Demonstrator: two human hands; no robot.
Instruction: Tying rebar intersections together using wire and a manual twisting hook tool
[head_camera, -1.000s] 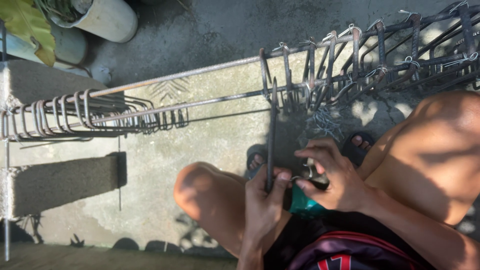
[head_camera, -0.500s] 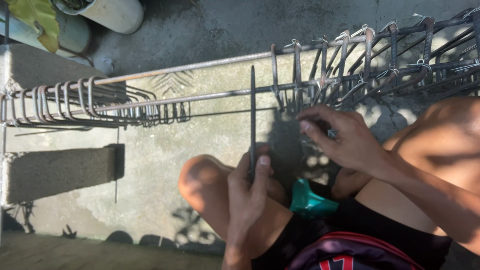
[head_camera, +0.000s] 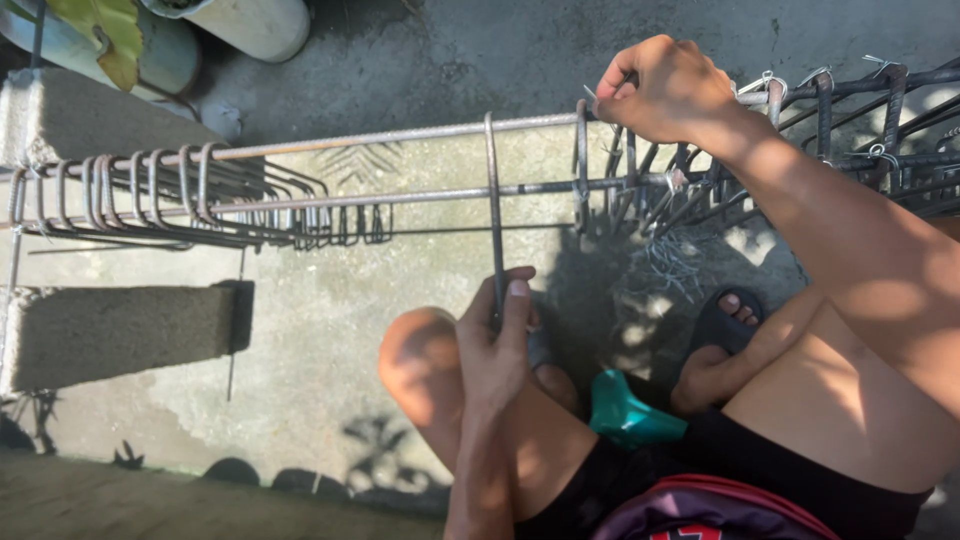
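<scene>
My left hand (head_camera: 497, 343) grips the lower end of a rebar stirrup (head_camera: 493, 205) that stands upright against the long bars of a rebar cage (head_camera: 400, 135). My right hand (head_camera: 668, 88) is closed around the top long bar, next to the row of tied stirrups (head_camera: 800, 130) on the right. Whether it pinches a tie wire I cannot tell. A pile of loose tie wires (head_camera: 668, 262) lies on the concrete below the cage, near my sandalled foot (head_camera: 728, 318).
A bunch of loose stirrups (head_camera: 190, 195) hangs on the bars at left. Concrete blocks (head_camera: 120, 335) support the cage at left. A white pipe (head_camera: 255, 22) and a green leaf (head_camera: 105, 30) are at top left. A teal stool (head_camera: 625, 415) sits under me.
My right hand rose from the wire pile up to the top bar. The stirrup in my left hand shifted slightly left and now stands against the long bars. The view tilted a little.
</scene>
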